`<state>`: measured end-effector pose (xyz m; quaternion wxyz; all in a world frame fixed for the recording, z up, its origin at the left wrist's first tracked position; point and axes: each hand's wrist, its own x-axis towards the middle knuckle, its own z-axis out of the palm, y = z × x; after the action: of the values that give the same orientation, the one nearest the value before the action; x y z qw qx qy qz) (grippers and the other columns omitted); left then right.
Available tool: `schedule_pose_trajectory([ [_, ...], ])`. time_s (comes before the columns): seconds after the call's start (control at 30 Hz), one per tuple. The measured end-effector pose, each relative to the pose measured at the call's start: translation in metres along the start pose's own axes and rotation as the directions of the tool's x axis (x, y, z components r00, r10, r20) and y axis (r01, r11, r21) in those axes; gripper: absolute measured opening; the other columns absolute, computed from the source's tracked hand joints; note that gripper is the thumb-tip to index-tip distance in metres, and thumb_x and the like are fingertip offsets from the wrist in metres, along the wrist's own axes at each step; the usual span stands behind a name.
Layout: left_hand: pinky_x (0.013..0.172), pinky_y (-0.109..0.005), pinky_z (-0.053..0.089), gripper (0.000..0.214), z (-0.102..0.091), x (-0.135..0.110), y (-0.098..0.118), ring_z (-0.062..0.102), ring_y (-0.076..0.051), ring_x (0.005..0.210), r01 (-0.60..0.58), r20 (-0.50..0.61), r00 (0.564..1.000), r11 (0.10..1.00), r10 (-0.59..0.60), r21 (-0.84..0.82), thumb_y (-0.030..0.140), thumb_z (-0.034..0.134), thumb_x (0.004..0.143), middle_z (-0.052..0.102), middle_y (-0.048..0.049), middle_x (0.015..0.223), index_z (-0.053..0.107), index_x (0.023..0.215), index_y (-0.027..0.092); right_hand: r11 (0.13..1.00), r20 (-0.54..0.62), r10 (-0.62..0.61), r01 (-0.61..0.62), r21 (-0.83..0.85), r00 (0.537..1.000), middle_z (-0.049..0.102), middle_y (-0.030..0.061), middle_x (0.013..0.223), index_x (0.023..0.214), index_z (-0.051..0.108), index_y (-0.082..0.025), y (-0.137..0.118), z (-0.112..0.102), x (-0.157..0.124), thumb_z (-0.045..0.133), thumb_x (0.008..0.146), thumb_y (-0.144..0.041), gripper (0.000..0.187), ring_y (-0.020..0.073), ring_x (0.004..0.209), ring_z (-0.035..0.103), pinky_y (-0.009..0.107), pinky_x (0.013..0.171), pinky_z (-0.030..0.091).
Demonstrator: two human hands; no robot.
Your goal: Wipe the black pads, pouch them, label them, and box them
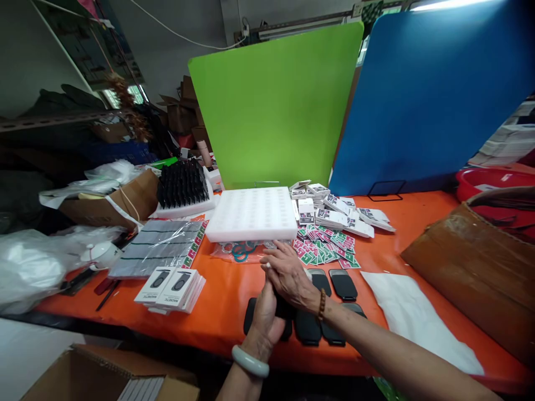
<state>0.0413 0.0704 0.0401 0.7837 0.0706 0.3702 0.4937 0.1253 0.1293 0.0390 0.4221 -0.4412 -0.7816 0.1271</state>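
My left hand (265, 314), with a pale bangle at the wrist, is closed around a flat dark device (285, 307) that is mostly covered by my hands. Across its upper part lies my right hand (290, 275), wearing a beaded bracelet, its fingers bent over the left fingertips. Small white bits show at the right hand's edges; what it grips there is hidden. Several flat black devices with rounded corners (308, 327) lie on the orange table below and beside the hands. One more black device (343, 284) rests to the right.
Beyond the hands sit a white foam tray (253, 214), small white boxes (334, 214) and green-and-pink cards (324, 245). White printed boxes (171, 288) are stacked left, near a plastic-wrapped grey pack (161, 248). A white sheet (418, 317) and a brown bag-like object (480, 267) are right.
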Motion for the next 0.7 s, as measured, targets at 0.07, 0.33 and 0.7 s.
schedule_pose_trajectory([
  [0.07,0.07,-0.03,0.055,0.037,-0.002,-0.003,0.0,0.069,-0.019,0.08,0.029,-0.026,0.999,0.999,-0.028,0.028,0.04,0.036,0.097,0.072,-0.0092,0.088,0.064,0.101,0.015,0.995,0.011,0.092,-0.093,0.035,0.996,0.066,0.0083,0.095,0.08,0.062,-0.02,0.006,-0.003,-0.003,0.046,0.089,-0.025,0.019,0.0239,0.1,0.055,0.039,0.093,0.039],
  [0.33,0.052,-0.028,0.05,0.043,-0.027,-0.014,0.005,0.065,-0.018,0.056,0.151,-0.033,0.988,0.984,-0.149,0.094,0.049,0.049,0.09,0.067,-0.0075,0.065,0.065,0.093,0.009,0.615,0.472,0.481,-0.668,0.419,0.739,0.052,-0.0025,0.06,0.068,0.056,-0.018,0.045,-0.04,-0.013,0.057,0.079,-0.054,0.039,0.0117,0.052,0.045,0.023,0.051,0.037],
  [0.7,0.059,-0.027,0.054,0.028,-0.044,-0.007,0.009,0.063,-0.014,0.057,0.067,-0.205,0.973,0.982,-0.103,-0.178,0.021,0.042,0.093,0.066,-0.0043,0.064,0.061,0.074,0.014,0.981,0.134,0.095,-0.115,0.153,0.986,0.063,0.0033,0.074,0.079,0.064,-0.02,-0.023,-0.023,-0.052,0.054,0.086,-0.023,0.012,0.0171,0.069,0.057,0.027,0.063,0.043],
])
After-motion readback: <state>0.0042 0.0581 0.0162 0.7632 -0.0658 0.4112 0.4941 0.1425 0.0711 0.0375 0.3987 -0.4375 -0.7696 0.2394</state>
